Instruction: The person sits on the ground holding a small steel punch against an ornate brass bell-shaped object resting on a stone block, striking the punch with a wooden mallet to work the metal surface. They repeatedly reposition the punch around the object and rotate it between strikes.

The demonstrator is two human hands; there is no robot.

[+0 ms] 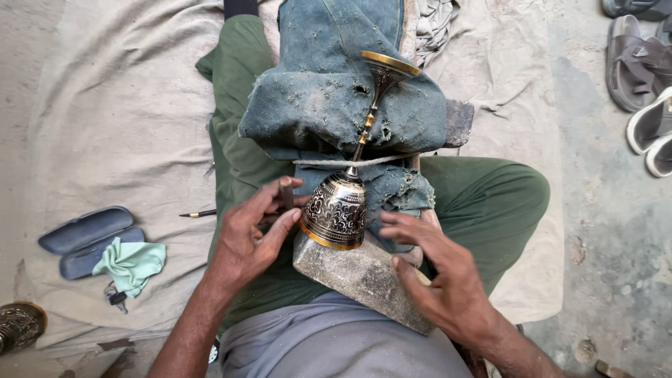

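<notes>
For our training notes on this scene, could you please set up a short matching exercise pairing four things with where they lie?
Things:
1. goblet
2. glasses case
3. sandals
4. pencil

Places:
A. far left on the cloth, open, beside a green rag
B. top right on the bare floor
C. on the lap, tied down by a cord, between the left hand and right hand
D. on the cloth just left of the green trouser leg

Pairs: 1-C, 2-A, 3-B, 4-D
</notes>
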